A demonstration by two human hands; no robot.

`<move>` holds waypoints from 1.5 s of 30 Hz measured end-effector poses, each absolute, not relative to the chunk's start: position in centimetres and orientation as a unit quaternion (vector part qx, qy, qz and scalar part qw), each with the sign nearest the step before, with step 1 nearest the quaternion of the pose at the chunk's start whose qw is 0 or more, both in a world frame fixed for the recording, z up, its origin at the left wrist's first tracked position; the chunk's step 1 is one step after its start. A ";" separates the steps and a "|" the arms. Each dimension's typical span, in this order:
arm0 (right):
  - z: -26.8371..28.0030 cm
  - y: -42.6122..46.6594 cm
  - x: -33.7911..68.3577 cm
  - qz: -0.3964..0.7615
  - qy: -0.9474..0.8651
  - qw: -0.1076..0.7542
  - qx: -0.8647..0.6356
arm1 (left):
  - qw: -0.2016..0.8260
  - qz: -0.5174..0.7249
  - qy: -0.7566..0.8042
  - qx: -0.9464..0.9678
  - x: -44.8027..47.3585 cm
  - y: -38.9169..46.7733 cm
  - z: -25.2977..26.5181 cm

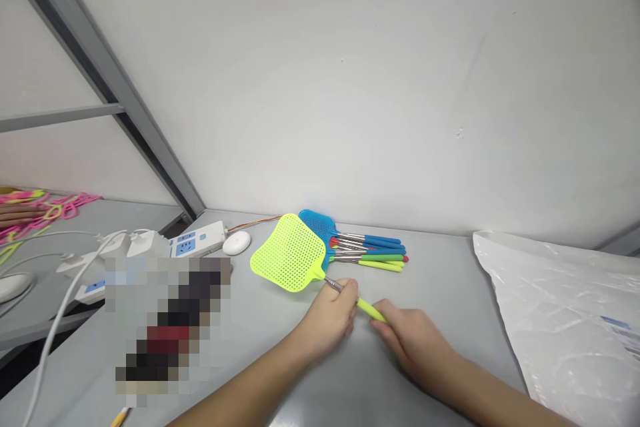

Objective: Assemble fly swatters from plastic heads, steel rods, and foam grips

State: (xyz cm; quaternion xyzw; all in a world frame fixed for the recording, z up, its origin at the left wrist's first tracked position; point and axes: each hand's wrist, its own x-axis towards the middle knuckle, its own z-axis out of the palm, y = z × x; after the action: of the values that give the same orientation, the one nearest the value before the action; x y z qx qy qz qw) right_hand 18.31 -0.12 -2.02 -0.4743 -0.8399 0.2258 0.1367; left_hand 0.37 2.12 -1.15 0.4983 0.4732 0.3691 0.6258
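A yellow-green fly swatter (290,255) with a perforated head is held above the grey table, its head up and to the left. My left hand (331,310) is closed round its metal shaft near the top of the grip. My right hand (413,340) is closed on the lower end of the yellow-green handle. Just behind lies a pile of fly swatters with blue handles (383,241), a green handle (383,257) and yellow-green handles (383,266). A blue swatter head (319,221) shows partly behind the held one.
On the right lies a white plastic bag (565,320). Power strips (197,240) with plugs and white cables sit on the left, beside a round white device (237,243). A blurred-out patch covers the left front. The table (440,267) meets a white wall.
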 end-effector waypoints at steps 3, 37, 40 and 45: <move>-2.5 -0.2 18.4 0.141 -0.849 0.145 -0.488 | 0.615 0.388 0.464 0.506 0.4 2.1 -1.0; -1.0 0.0 18.5 0.398 -0.771 0.229 -0.441 | 0.639 0.634 0.331 0.284 5.0 0.2 1.5; -1.9 -0.2 18.4 0.211 -0.820 0.179 -0.501 | 0.641 0.644 0.328 0.258 5.3 0.0 1.8; -1.9 -0.7 18.2 -0.001 -0.828 0.130 -0.546 | 0.638 0.662 0.334 0.208 5.8 0.0 3.1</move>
State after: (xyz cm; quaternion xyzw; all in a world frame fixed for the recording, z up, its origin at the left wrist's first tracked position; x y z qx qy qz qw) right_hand 18.19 -0.69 -1.92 -0.5456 -0.8280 -0.0015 0.1295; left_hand 5.80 -0.02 3.12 0.2080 0.3341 0.6618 0.6381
